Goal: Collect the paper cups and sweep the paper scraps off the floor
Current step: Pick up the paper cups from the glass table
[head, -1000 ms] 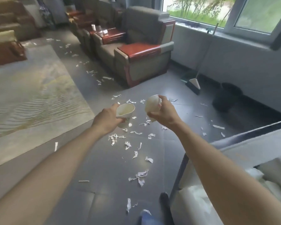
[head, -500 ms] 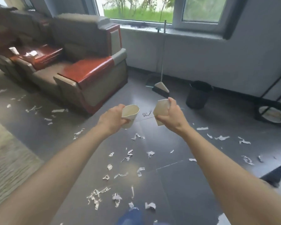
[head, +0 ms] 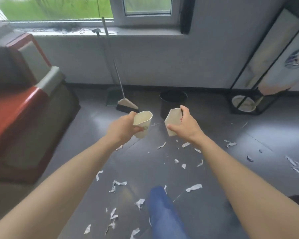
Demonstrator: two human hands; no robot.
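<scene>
Head view, near to far. Foreground: two bare forearms reach forward over a dark tiled floor [head: 214,213]; a blue trouser leg [head: 164,216] shows at the bottom edge between them; white paper scraps [head: 118,184] lie strewn over the tiles beneath and to the right of the arms, most of them between the leg and the hands. Middle ground: the left hand [head: 123,129] grips an upright cup [head: 142,124] by its side wall, thumb across the front, the open mouth facing up and away; the right hand [head: 185,125] grips a second, flattened cup [head: 173,122], thumb on its lower part and fingers curled over its upper edge; the two cups are held in the air near each other but apart, above the floor. Left: an armchair [head: 24,118] with a red glossy armrest top and tan sides. Background: a black bin [head: 173,102] stands on the floor just beyond the flattened cup; to its left a broom [head: 126,104] and a green dustpan [head: 111,97] lean against the grey wall [head: 162,57] under the window [head: 59,9], their handles reaching the sill; at right, a black-framed stand [head: 248,104] tilts against the wall.
</scene>
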